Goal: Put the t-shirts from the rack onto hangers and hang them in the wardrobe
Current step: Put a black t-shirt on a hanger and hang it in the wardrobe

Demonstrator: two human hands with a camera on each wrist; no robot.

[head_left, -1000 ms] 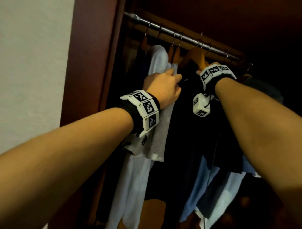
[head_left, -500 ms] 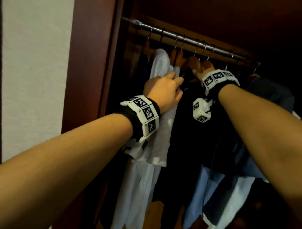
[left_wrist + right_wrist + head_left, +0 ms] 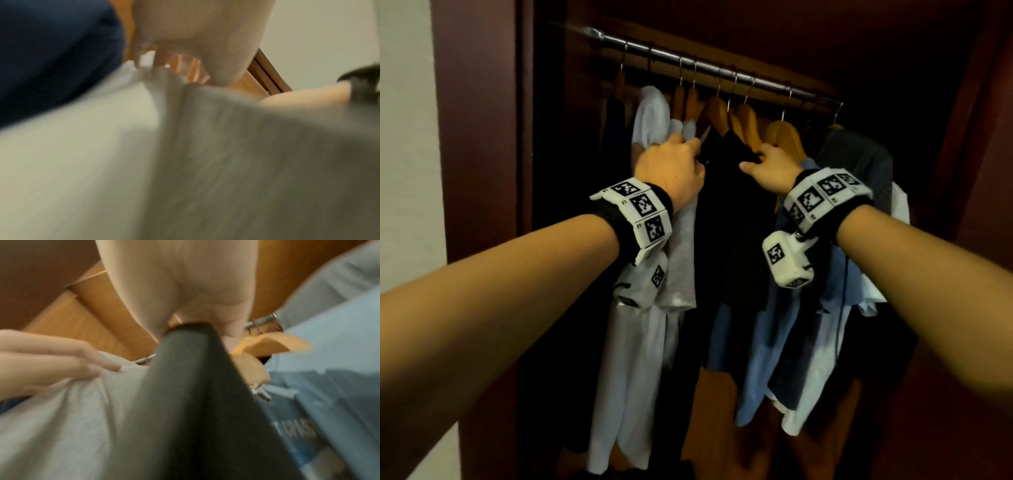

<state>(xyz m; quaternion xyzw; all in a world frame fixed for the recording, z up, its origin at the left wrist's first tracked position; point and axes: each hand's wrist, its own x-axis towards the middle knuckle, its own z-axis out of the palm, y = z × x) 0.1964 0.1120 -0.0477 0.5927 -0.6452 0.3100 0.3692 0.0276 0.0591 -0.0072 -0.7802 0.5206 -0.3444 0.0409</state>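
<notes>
Both forearms reach up toward the metal rail [image 3: 709, 66] of the wardrobe [image 3: 482, 137], each wrist wrapped in a black band with white marker blocks.

Nearest the viewer and below the rail, the left hand [image 3: 671, 168] lies against the pale garments hanging under the rail's left part. In the right wrist view its fingers [image 3: 96, 360] are straight and laid flat on the grey t-shirt [image 3: 683, 246], pressing the cloth aside rather than gripping it. Just left of that shirt under the rail hangs a white t-shirt [image 3: 650, 116], its shoulder bunched up beside the knuckles.

The right hand [image 3: 770, 164] is under the middle of the rail, at the shoulder of a black t-shirt [image 3: 722, 219] that hangs between the two hands. Its thumb sticks out toward the left hand, and the fingers curl into the dark cloth at the top of the shirt; the right wrist view shows the black fabric [image 3: 193, 386] running up into the palm, so the hand grasps the shirt at its shoulder, where a wooden hanger [image 3: 717, 113] carries it from the rail.

Further along the rail to the right hang more wooden hangers [image 3: 784, 137], then a light blue garment [image 3: 767, 342] below them and a dark grey one [image 3: 859, 161] at the far right end. At the rail's left end a navy garment [image 3: 51, 56] hangs in shadow against the wardrobe side.
</notes>
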